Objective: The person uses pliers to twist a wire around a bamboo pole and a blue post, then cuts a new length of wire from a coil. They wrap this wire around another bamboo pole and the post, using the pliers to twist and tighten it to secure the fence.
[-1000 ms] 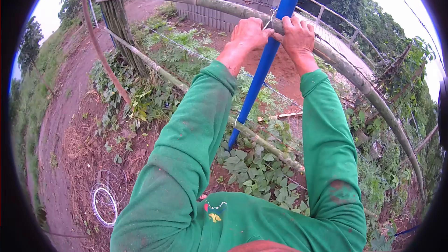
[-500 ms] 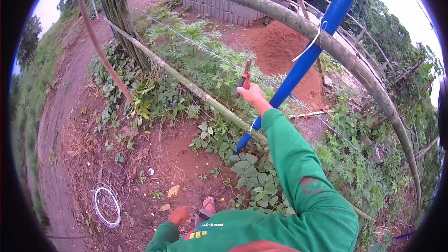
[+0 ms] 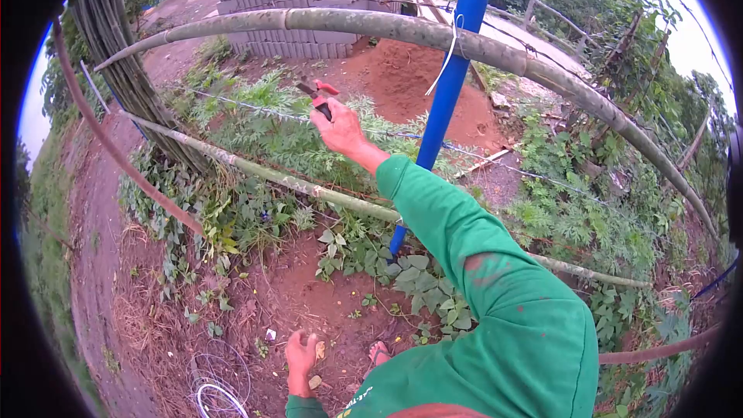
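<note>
Whereas both hands met at the upper crossing one second earlier, they now stand well apart: the right hand (image 3: 340, 128), left of upper centre, holds red-handled pliers with a dark metal head (image 3: 326, 87), farther left of the straight blue pole (image 3: 469, 11) than half a second ago, while the left hand (image 3: 300, 358) hangs over brown soil (image 3: 306, 294) at lower centre. The right fingers are curled round the pliers; the left are loosely parted, with nothing visible in them. At upper centre, a thin white tie (image 3: 443, 62) remains where the blue pole crosses a curved, grey-green bamboo pole (image 3: 371, 22), its loose end slanting downward. No hand touches it, which suggests that handling of this joint has paused. White lettering (image 3: 359, 398) on the green long-sleeved shirt (image 3: 511, 333), bottom centre, is tilted and incomplete, seeming to include "E-TU"; no other writing is legible
</note>
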`<act>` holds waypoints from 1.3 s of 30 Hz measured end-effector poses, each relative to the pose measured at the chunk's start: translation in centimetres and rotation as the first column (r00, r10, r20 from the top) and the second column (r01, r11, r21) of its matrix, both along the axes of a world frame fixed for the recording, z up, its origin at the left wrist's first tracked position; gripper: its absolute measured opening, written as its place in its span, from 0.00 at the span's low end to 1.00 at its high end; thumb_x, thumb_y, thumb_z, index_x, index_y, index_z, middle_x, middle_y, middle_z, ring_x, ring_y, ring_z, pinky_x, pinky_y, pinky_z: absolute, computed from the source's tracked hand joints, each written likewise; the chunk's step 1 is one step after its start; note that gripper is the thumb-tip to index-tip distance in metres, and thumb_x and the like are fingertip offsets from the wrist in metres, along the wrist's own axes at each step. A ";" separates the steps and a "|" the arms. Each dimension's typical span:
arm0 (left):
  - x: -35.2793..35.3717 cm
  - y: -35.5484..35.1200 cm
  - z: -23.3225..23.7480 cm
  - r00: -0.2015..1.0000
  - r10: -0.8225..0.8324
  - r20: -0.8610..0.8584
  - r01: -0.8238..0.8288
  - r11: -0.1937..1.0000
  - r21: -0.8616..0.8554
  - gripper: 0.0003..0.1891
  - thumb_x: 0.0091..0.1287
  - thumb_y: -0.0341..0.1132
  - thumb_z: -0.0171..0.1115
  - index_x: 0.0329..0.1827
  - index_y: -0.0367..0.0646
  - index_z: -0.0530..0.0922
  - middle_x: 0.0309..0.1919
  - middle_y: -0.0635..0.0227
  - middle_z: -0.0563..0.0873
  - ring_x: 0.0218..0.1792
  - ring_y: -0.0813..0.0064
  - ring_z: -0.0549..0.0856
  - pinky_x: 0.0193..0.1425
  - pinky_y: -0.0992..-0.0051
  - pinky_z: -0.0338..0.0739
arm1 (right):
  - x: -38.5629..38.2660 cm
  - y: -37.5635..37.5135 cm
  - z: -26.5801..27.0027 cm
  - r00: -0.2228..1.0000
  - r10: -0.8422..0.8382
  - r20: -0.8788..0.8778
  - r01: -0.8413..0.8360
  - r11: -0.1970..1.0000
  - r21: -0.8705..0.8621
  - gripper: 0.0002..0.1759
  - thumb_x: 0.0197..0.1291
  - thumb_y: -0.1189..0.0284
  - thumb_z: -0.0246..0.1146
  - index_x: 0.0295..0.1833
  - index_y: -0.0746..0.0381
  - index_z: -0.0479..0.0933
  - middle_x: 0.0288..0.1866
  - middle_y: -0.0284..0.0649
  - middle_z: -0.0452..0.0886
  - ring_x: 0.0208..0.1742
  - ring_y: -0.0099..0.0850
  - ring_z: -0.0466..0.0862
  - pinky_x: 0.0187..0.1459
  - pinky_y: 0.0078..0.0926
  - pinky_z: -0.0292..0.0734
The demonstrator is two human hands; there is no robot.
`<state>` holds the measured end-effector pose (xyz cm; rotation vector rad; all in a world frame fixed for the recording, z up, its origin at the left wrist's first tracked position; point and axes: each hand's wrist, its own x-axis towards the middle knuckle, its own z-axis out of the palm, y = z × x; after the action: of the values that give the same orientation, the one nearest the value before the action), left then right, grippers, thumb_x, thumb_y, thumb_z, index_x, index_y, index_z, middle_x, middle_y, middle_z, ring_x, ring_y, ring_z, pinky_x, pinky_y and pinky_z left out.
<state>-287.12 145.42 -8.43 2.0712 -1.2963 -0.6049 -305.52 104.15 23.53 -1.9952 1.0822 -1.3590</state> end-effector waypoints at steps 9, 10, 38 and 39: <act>-7.8 -15.1 32.5 0.399 -0.813 -0.424 0.647 0.577 -0.499 0.18 0.59 0.37 0.70 0.46 0.38 0.73 0.36 0.70 0.81 0.37 0.81 0.79 0.43 0.77 0.75 | -4.5 19.4 0.8 0.690 0.466 0.554 -0.584 0.810 0.046 0.25 0.74 0.52 0.49 0.52 0.64 0.77 0.31 0.28 0.71 0.33 0.21 0.71 0.38 0.24 0.69; -9.3 -15.1 33.8 0.443 -0.809 -0.385 0.634 0.587 -0.504 0.16 0.60 0.36 0.69 0.44 0.38 0.73 0.35 0.69 0.81 0.35 0.80 0.80 0.42 0.76 0.76 | -5.5 19.7 1.5 0.637 0.464 0.616 -0.649 0.754 0.102 0.26 0.75 0.52 0.48 0.53 0.64 0.77 0.31 0.29 0.71 0.33 0.21 0.70 0.38 0.25 0.69; -20.2 -22.1 53.3 0.663 -0.384 0.642 0.558 0.825 -0.083 0.31 0.48 0.27 0.56 0.61 0.36 0.75 0.40 0.63 0.79 0.40 0.74 0.77 0.49 0.74 0.72 | -16.6 7.6 10.0 0.599 0.239 0.764 -0.554 0.813 0.180 0.10 0.73 0.71 0.51 0.48 0.65 0.75 0.36 0.42 0.83 0.27 0.27 0.82 0.29 0.26 0.79; -20.4 -22.1 53.3 0.674 -0.385 0.631 0.557 0.825 -0.092 0.23 0.47 0.27 0.56 0.51 0.34 0.74 0.37 0.58 0.78 0.39 0.67 0.78 0.48 0.69 0.72 | -16.5 7.4 10.0 0.594 0.241 0.768 -0.559 0.809 0.178 0.10 0.73 0.71 0.51 0.48 0.65 0.75 0.36 0.42 0.83 0.27 0.27 0.82 0.30 0.26 0.80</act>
<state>-307.52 123.29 44.87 1.7214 -2.1911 0.0659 -321.99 111.57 33.55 -1.1055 0.4194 -1.3223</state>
